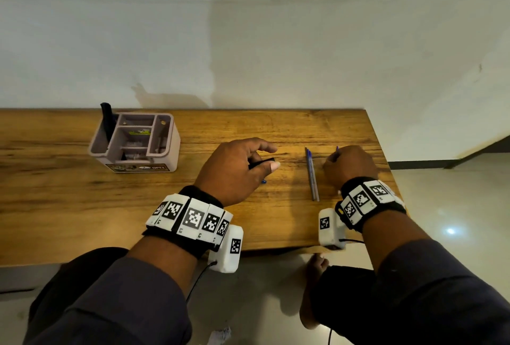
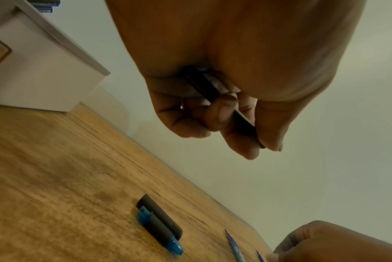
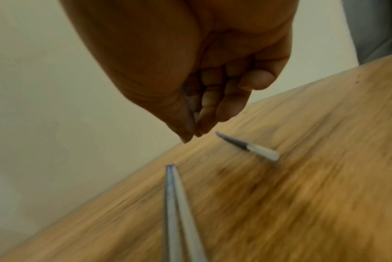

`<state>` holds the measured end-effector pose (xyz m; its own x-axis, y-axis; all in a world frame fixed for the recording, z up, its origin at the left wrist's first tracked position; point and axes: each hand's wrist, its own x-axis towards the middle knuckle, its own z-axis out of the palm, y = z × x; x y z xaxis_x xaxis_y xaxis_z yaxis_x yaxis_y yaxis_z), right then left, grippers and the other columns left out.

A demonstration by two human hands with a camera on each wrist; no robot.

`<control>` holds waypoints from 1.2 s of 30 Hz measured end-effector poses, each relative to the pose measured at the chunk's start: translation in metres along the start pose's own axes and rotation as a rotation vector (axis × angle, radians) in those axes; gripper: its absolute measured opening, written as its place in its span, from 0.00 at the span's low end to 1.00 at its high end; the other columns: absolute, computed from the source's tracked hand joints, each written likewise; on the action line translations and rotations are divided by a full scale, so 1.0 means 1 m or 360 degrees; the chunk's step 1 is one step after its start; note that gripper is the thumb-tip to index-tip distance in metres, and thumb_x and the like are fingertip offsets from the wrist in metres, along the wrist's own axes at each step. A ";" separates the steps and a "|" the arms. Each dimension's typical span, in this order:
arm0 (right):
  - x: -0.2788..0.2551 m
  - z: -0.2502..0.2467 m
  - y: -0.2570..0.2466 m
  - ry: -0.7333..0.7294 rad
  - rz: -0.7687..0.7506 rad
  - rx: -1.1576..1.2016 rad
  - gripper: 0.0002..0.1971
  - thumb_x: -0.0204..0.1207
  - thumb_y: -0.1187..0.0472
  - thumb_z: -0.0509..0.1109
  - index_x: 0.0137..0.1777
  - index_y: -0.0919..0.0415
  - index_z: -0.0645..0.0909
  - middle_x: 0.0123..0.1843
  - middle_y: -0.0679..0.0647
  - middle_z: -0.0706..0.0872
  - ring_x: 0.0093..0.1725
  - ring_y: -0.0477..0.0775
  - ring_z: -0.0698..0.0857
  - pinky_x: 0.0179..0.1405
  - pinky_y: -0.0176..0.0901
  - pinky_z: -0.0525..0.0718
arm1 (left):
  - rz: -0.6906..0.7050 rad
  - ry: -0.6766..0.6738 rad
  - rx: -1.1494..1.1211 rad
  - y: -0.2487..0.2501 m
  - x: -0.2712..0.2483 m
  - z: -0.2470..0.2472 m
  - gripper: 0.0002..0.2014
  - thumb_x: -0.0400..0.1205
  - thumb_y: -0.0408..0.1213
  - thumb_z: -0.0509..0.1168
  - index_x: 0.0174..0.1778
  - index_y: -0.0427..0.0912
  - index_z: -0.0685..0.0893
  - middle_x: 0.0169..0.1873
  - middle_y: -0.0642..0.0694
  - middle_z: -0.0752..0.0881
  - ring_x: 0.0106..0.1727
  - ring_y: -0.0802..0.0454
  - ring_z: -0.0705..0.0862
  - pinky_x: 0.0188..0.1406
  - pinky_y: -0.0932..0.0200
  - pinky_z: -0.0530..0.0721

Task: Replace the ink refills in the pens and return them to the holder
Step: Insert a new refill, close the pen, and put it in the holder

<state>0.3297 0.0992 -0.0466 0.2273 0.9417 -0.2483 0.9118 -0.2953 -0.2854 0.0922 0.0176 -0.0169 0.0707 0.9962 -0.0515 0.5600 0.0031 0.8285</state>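
A person's left hand (image 1: 234, 168) grips a dark pen barrel (image 2: 222, 104) above a wooden table (image 1: 69, 206). The right hand (image 1: 349, 165) pinches a thin blue refill (image 1: 337, 151). Two more refills (image 1: 312, 176) lie between the hands; the holder (image 1: 135, 143) sits far left. A loose pinch could let the refill slip and roll off the right edge.

We see dim, warm light in the head view, with a broad soft shadow on the wall (image 1: 248, 41) and glare on the floor (image 1: 450, 231) at right. Its edges bow outward. Both wrist views smear; the bench (image 3: 302, 195) grain streaks with motion blur.
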 end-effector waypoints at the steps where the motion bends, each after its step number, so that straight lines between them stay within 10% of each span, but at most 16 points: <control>1: 0.003 -0.003 0.003 0.0036 0.0041 -0.0006 0.08 0.77 0.57 0.70 0.41 0.59 0.88 0.40 0.56 0.89 0.39 0.58 0.83 0.38 0.44 0.79 | -0.0011 0.0007 0.0000 0.000 0.000 -0.001 0.10 0.82 0.50 0.74 0.59 0.58 0.89 0.37 0.56 0.93 0.44 0.63 0.91 0.49 0.62 0.84; 11: 0.004 -0.006 0.013 -0.0171 0.0298 -0.0093 0.12 0.78 0.58 0.74 0.38 0.62 0.77 0.38 0.57 0.81 0.43 0.60 0.81 0.42 0.47 0.78 | -0.0044 0.0048 0.0015 0.004 -0.006 -0.010 0.06 0.81 0.49 0.75 0.51 0.55 0.90 0.29 0.61 0.90 0.39 0.72 0.87 0.37 0.72 0.74; 14: 0.002 -0.002 0.011 -0.0225 0.0262 -0.0130 0.08 0.80 0.60 0.70 0.51 0.65 0.83 0.40 0.58 0.81 0.44 0.61 0.82 0.42 0.47 0.78 | -0.0043 0.0059 0.0041 0.002 -0.009 -0.016 0.05 0.81 0.49 0.75 0.50 0.56 0.90 0.26 0.68 0.87 0.39 0.74 0.86 0.34 0.77 0.72; 23: -0.054 -0.009 -0.058 -0.0178 -0.0354 0.1137 0.05 0.85 0.63 0.64 0.58 0.55 0.76 0.45 0.56 0.89 0.39 0.53 0.83 0.41 0.50 0.78 | -0.0101 0.0189 0.0013 -0.031 -0.032 -0.033 0.05 0.82 0.47 0.75 0.52 0.57 0.90 0.37 0.57 0.90 0.42 0.64 0.87 0.44 0.58 0.86; 27: -0.081 -0.007 -0.092 -0.0498 -0.0536 0.1785 0.34 0.82 0.74 0.68 0.81 0.48 0.62 0.37 0.58 0.89 0.33 0.51 0.86 0.33 0.41 0.85 | -0.0139 0.0254 -0.0190 -0.041 -0.041 -0.040 0.05 0.80 0.43 0.77 0.48 0.58 0.90 0.39 0.54 0.91 0.42 0.54 0.91 0.48 0.43 0.92; 36: -0.098 0.004 -0.117 -0.0496 -0.0605 0.1982 0.38 0.81 0.74 0.69 0.81 0.45 0.56 0.36 0.59 0.91 0.32 0.55 0.89 0.38 0.48 0.90 | -0.0118 0.0266 -0.0383 -0.045 -0.044 -0.048 0.06 0.77 0.45 0.78 0.47 0.59 0.91 0.42 0.47 0.93 0.44 0.43 0.93 0.50 0.35 0.92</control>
<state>0.1990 0.0409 0.0073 -0.2082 0.9710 -0.1178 -0.0542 -0.1317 -0.9898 0.0243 -0.0224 -0.0255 -0.1111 0.9930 -0.0407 0.3455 0.0770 0.9352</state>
